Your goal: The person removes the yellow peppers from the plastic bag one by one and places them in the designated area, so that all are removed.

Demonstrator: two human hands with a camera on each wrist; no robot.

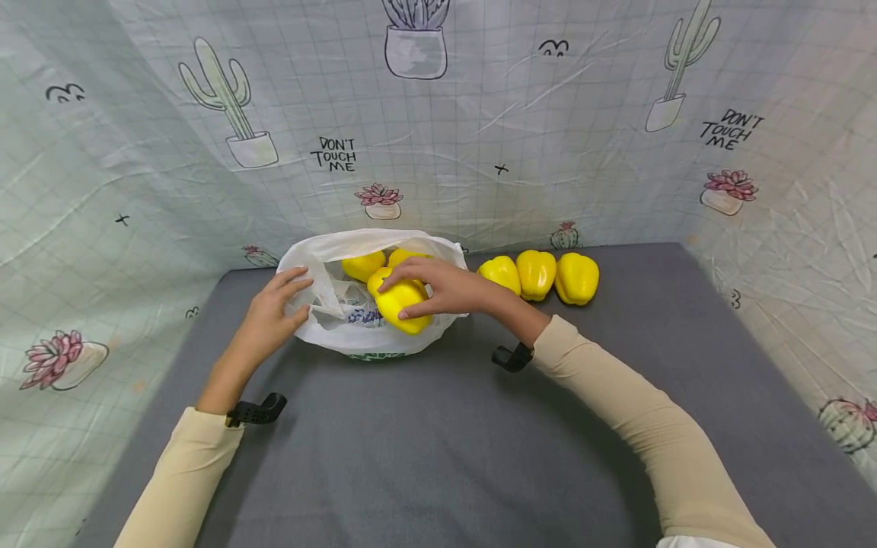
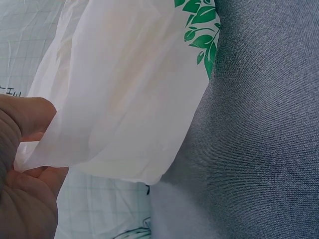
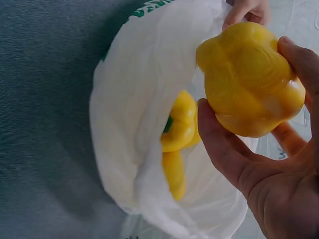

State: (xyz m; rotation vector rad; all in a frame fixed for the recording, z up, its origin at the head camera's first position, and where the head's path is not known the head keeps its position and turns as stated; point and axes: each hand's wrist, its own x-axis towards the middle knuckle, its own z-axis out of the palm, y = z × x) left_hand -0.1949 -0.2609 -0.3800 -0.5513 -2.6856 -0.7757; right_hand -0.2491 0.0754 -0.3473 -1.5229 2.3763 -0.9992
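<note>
A white plastic bag [image 1: 322, 335] with green leaf print stands with its mouth spread wide. My left hand [image 1: 274, 312] is at the bag's left rim; in the left wrist view the bag's edge [image 2: 55, 154] runs between the thumb and the curled fingers [image 2: 47, 181]. Over the bag's mouth my right hand [image 1: 445, 285] grips a yellow bell pepper [image 1: 404, 308], thumb on one side and fingers on the other. Other yellow peppers [image 3: 182, 124] lie inside the bag, partly hidden by its side and my right hand.
Three yellow bell peppers [image 1: 537, 274] sit in a row on the grey tabletop [image 1: 425, 441], right of the bag. Behind the table hangs a cactus-printed cloth [image 1: 452, 152], which also covers both sides. Each wrist wears a black band [image 1: 256, 411].
</note>
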